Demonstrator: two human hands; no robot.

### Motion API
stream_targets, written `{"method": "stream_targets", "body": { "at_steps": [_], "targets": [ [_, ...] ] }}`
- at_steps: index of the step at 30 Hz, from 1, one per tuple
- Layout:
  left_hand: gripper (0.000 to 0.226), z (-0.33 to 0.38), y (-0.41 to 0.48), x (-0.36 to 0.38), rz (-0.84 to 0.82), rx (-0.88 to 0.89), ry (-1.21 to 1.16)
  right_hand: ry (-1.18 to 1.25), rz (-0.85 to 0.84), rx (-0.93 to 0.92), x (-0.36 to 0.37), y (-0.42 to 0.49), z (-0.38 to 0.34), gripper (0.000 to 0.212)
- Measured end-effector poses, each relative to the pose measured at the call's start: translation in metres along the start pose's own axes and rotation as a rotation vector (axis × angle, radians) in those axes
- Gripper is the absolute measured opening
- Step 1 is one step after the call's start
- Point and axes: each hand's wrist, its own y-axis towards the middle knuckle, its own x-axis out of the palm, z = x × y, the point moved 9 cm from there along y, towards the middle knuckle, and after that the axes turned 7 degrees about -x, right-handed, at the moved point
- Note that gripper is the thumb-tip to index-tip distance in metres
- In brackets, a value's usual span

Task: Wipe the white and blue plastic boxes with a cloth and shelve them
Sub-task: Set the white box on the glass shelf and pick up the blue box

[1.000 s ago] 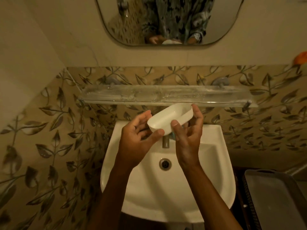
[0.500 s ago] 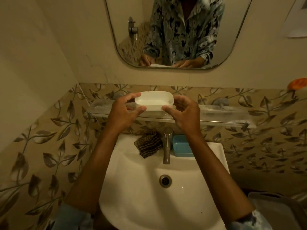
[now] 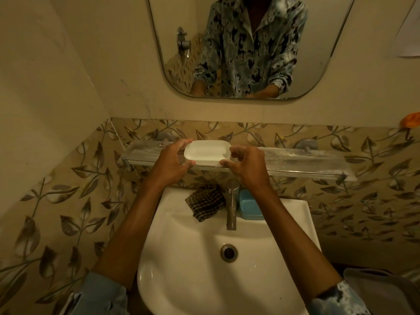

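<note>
White plastic box (image 3: 205, 153) sat at the glass shelf (image 3: 295, 161), left of the shelf's middle, open side up, long axis running left to right; whether its base rested fully on the glass or hung just above could not be told. Left hand (image 3: 172, 162) gripped the box's left end, forefinger curled over the far corner, thumb against the near corner; right hand (image 3: 246, 165) gripped the right end the same way, thumb tip at the near corner, fingers curled round the end. Hands apart, the box between them, each clamped on its own end; both forearms reached over the washbasin (image 3: 204, 258) from the near side.

Blue plastic box (image 3: 250, 204) lay on the basin's far ledge, just right of the tap (image 3: 231, 205), below the right wrist and partly hidden by it; not touched by either hand. Checked cloth (image 3: 205, 202) lay crumpled on the same ledge, just left of the tap, one corner hanging toward the bowl; also untouched. Drain (image 3: 228, 253) showed in the bowl nearer the viewer.

Mirror (image 3: 318, 42) hung on the wall above the shelf; it reflected a patterned shirt. Leaf-patterned tiles (image 3: 68, 201) covered the wall behind and to the left. An orange object (image 3: 411, 120) showed at the far right edge; too blurred to name.
</note>
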Motion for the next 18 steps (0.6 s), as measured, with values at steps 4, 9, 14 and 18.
{"method": "stream_targets", "body": {
  "at_steps": [4, 9, 14, 18],
  "targets": [
    [0.063, 0.000, 0.000, 0.001, 0.000, 0.005, 0.029, -0.051, -0.032, -0.001, 0.002, -0.001, 0.004, 0.052],
    [0.066, -0.002, 0.001, 0.003, -0.016, 0.016, 0.001, -0.091, -0.016, -0.040, -0.002, -0.002, 0.003, 0.050],
    [0.064, -0.002, -0.001, 0.005, -0.006, 0.034, -0.007, -0.105, 0.000, -0.102, -0.007, -0.010, 0.001, 0.049],
    [0.046, 0.005, -0.029, -0.012, 0.289, 0.154, 0.044, -0.106, 0.218, -0.296, -0.036, -0.040, -0.006, 0.023]
  ]
}}
